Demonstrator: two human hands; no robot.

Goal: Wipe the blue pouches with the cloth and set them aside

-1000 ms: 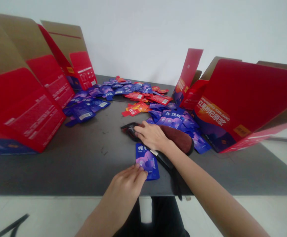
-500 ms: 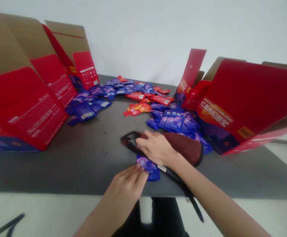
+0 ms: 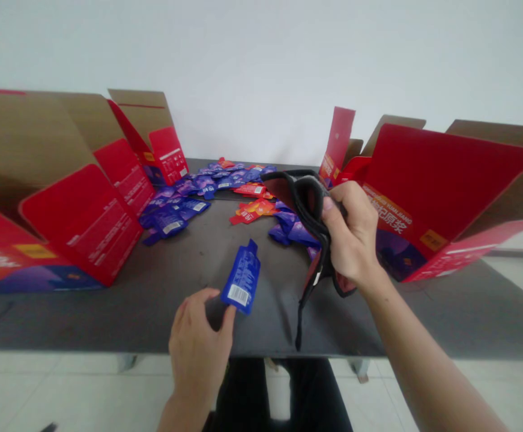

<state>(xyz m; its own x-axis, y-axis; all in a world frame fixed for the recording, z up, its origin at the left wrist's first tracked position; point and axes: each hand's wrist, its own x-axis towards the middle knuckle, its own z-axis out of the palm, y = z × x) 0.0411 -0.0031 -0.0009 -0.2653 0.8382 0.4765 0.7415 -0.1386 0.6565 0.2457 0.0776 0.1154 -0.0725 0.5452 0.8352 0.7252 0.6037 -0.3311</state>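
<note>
My left hand point(image 3: 202, 327) pinches the lower end of a small blue pouch point(image 3: 244, 277) between thumb and fingers. The pouch is tilted above the table, its spout-shaped tip pointing away from me and its barcode side up. In my right hand point(image 3: 353, 231) is a bunched brown cloth piece with black edging point(image 3: 315, 219), closed in the fist. A thin black strap point(image 3: 303, 318) hangs from it; its exact kind is unclear. The cloth and hand partly cover a pile of purple pouches point(image 3: 288, 231) on the right.
Open red cardboard boxes stand on the left point(image 3: 92, 222) and right point(image 3: 432, 186) of the dark grey table point(image 3: 175, 264). Blue-purple pouches point(image 3: 169, 219) lie along the left and back, with orange-red pouches point(image 3: 254, 210) in the middle. A white wall point(image 3: 243, 72) is behind.
My right hand has lifted the brown cloth piece off the table, up and to the right. My left hand has raised the blue pouch and turned it, moving left.
</note>
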